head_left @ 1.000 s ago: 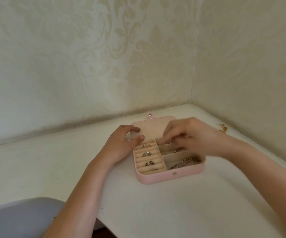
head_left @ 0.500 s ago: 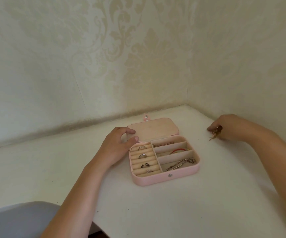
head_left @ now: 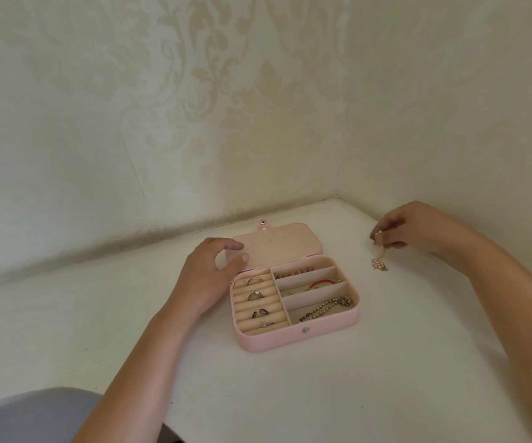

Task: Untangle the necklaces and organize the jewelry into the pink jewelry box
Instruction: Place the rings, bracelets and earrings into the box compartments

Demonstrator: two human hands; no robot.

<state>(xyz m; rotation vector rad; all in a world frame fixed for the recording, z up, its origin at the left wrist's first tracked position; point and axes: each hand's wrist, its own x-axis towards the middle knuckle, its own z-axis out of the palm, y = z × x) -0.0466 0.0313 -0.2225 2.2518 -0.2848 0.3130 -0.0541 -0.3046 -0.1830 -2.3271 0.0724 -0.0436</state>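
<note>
- The right hand [head_left: 418, 230] is hovering over the far right of the table, near the wall corner, with thumb and fingertips pinching the top of a small gold necklace with pale beads [head_left: 379, 254].
- That gold necklace is hanging down from the pinch, its lower cluster touching the white table [head_left: 322, 394], well apart from the box.
- The left hand [head_left: 208, 273] is resting against the left side of the pink rounded jewelry box [head_left: 290, 339], thumb and curled forefinger holding the left edge of the open lid [head_left: 277, 244].
- The lid is lying flat behind the base, with its snap tab pointing to the wall.
- Four silver rings [head_left: 256, 294] are sitting in the cream ring rolls on the box's left side.
- On its right side, small earrings [head_left: 293, 270] are lining the back compartment, a red bracelet [head_left: 319, 284] is lying in the middle one, and a dark beaded chain [head_left: 325, 308] is stretching across the front one.
- Cream damask wallpaper [head_left: 194, 107] is covering both walls.
</note>
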